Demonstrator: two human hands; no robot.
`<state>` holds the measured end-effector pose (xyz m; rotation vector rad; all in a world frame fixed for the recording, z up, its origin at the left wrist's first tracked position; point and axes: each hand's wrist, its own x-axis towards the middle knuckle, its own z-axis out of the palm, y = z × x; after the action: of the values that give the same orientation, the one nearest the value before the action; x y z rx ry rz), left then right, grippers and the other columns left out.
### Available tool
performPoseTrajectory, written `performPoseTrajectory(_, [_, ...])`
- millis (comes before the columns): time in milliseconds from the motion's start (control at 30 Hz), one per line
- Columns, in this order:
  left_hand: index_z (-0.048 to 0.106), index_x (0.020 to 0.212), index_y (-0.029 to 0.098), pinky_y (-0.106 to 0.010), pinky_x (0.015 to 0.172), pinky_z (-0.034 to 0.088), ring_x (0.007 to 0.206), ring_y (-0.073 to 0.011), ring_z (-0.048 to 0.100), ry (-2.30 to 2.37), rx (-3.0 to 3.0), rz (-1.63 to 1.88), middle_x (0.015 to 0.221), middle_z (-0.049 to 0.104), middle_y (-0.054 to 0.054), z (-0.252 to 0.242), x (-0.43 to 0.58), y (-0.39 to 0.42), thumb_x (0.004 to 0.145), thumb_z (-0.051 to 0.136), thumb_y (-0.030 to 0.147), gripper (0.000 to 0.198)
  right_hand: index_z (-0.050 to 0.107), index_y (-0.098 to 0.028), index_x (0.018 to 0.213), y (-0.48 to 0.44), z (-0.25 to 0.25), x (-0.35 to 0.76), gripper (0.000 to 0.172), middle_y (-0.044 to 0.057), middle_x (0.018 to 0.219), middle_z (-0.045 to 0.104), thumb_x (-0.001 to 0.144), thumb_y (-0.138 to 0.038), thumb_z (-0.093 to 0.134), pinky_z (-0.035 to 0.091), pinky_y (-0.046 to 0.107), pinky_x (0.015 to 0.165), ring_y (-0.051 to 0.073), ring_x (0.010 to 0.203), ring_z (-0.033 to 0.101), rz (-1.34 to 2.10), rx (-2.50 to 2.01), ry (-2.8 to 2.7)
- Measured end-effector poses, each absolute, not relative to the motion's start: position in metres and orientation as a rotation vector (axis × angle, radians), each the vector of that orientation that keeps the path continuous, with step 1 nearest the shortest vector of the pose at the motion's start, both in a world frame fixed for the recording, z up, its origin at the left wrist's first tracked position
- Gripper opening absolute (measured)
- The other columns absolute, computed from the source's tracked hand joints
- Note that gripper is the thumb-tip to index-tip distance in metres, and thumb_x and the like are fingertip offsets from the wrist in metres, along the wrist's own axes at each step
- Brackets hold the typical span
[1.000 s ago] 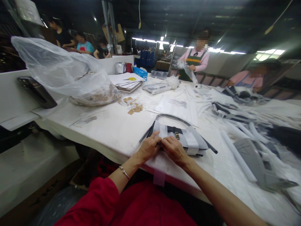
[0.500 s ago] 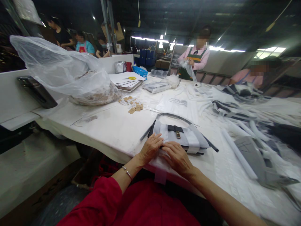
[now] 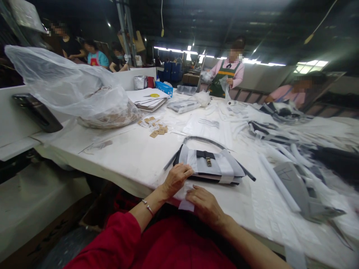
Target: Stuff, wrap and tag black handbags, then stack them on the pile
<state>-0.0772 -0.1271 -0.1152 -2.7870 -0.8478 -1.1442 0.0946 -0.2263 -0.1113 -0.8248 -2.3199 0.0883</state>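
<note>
Under a dark ceiling with strip lights (image 3: 172,49), a white-covered table (image 3: 134,151) spans the workshop, and at its near edge lies a black-and-grey handbag (image 3: 209,170), partly wrapped in pale sheeting. Take that handbag as the dial's centre, with twelve pointing away from the person. Its gilt clasp (image 3: 208,161) shows, and its strap (image 3: 207,140) arches behind it. At eight o'clock the left hand (image 3: 176,179) rests at the near-left corner, fingers held together; whether they pinch anything is hidden. At six the right hand (image 3: 206,202) lies apart from the handbag, fingers loosely bent beside a translucent strip (image 3: 186,206); their grip on it cannot be told. Small brown tags (image 3: 159,130) are scattered at ten, yellow-handled scissors (image 3: 153,95) lie on stacked sheets (image 3: 147,98) near eleven, and a grey tape dispenser (image 3: 301,192) stands between three and four. Around twelve, a co-worker in a green apron (image 3: 220,80) handles clear plastic (image 3: 225,86).
</note>
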Motion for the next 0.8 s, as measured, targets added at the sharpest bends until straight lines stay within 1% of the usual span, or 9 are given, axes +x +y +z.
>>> performPoseTrajectory(100, [0.062, 0.111, 0.023, -0.039, 0.106, 0.042, 0.113, -0.0177, 0.061, -0.791, -2.778, -1.055, 0.116, 0.068, -0.004, -0.118, -0.08, -0.128, 0.093, 0.047, 0.009, 0.026, 0.065, -0.021, 0.109, -0.225, -0.108, 0.098, 0.029, 0.007, 0.097, 0.075, 0.089, -0.013, 0.046, 0.058, 0.036, 0.086, 0.021, 0.092, 0.071, 0.197, -0.831, -2.271])
performPoseTrajectory(167, [0.061, 0.115, 0.022, -0.044, 0.109, 0.039, 0.12, -0.0206, 0.057, -0.756, -2.769, -0.984, 0.122, 0.066, -0.006, -0.12, -0.083, -0.13, 0.094, 0.048, 0.011, 0.027, 0.068, -0.022, 0.106, -0.223, -0.102, 0.103, 0.029, 0.007, 0.095, 0.076, 0.09, -0.013, 0.046, 0.059, 0.032, 0.079, 0.02, 0.088, 0.072, 0.295, -0.874, -2.231])
performPoseTrajectory(300, [0.057, 0.125, 0.023, -0.052, 0.116, 0.025, 0.133, -0.0238, 0.046, -0.817, -2.778, -0.883, 0.134, 0.06, -0.006, -0.12, -0.09, -0.139, 0.095, 0.048, 0.016, 0.032, 0.073, -0.023, 0.096, -0.205, -0.077, 0.111, 0.02, 0.005, 0.088, 0.077, 0.094, -0.025, 0.053, 0.057, 0.027, 0.073, 0.019, 0.079, 0.072, 0.558, -1.073, -2.069])
performPoseTrajectory(400, [0.058, 0.123, 0.024, -0.054, 0.118, 0.019, 0.136, -0.0261, 0.043, -0.924, -2.825, -0.915, 0.131, 0.062, -0.006, -0.114, -0.09, -0.146, 0.092, 0.057, 0.024, 0.031, 0.074, -0.022, 0.089, -0.181, -0.056, 0.113, 0.021, 0.003, 0.084, 0.076, 0.093, -0.034, 0.057, 0.054, 0.027, 0.071, 0.019, 0.076, 0.07, 0.754, -1.213, -1.973])
performPoseTrajectory(467, [0.06, 0.117, 0.023, -0.055, 0.117, 0.02, 0.136, -0.0281, 0.042, -1.036, -2.867, -0.964, 0.125, 0.065, -0.005, -0.109, -0.086, -0.15, 0.086, 0.067, 0.034, 0.034, 0.074, -0.022, 0.083, -0.163, -0.045, 0.115, 0.022, 0.002, 0.079, 0.074, 0.091, -0.035, 0.058, 0.051, 0.026, 0.068, 0.018, 0.073, 0.068, 0.822, -1.262, -1.944])
performPoseTrajectory(533, [0.062, 0.106, 0.022, -0.055, 0.116, 0.023, 0.135, -0.0279, 0.044, -1.183, -2.856, -1.052, 0.114, 0.069, -0.004, -0.104, -0.079, -0.152, 0.083, 0.07, 0.04, 0.031, 0.072, -0.021, 0.076, -0.144, -0.038, 0.116, 0.022, 0.0, 0.072, 0.071, 0.089, -0.034, 0.059, 0.048, 0.025, 0.064, 0.017, 0.068, 0.064, 0.822, -1.317, -1.949])
performPoseTrajectory(633, [0.06, 0.088, 0.02, -0.053, 0.114, 0.027, 0.126, -0.0241, 0.053, -1.398, -2.738, -1.211, 0.093, 0.071, -0.002, -0.102, -0.064, -0.151, 0.091, 0.062, 0.033, 0.014, 0.067, -0.02, 0.068, -0.118, -0.034, 0.119, 0.024, -0.002, 0.063, 0.063, 0.086, -0.034, 0.06, 0.041, 0.025, 0.059, 0.014, 0.061, 0.057, 0.735, -1.41, -2.031])
performPoseTrajectory(700, [0.057, 0.082, 0.02, -0.053, 0.112, 0.031, 0.117, -0.0223, 0.059, -1.503, -2.647, -1.295, 0.087, 0.069, -0.002, -0.103, -0.055, -0.149, 0.094, 0.055, 0.026, 0.014, 0.065, -0.02, 0.064, -0.103, -0.036, 0.121, 0.024, -0.003, 0.063, 0.061, 0.085, -0.033, 0.062, 0.039, 0.025, 0.06, 0.014, 0.062, 0.055, 0.675, -1.45, -2.08])
performPoseTrajectory(800, [0.054, 0.078, 0.019, -0.052, 0.108, 0.036, 0.106, -0.0216, 0.064, -1.602, -2.504, -1.373, 0.084, 0.067, -0.003, -0.105, -0.045, -0.144, 0.093, 0.052, 0.019, 0.015, 0.064, -0.02, 0.064, -0.091, -0.044, 0.123, 0.021, -0.002, 0.067, 0.063, 0.083, -0.03, 0.063, 0.039, 0.026, 0.064, 0.015, 0.067, 0.057, 0.629, -1.476, -2.084])
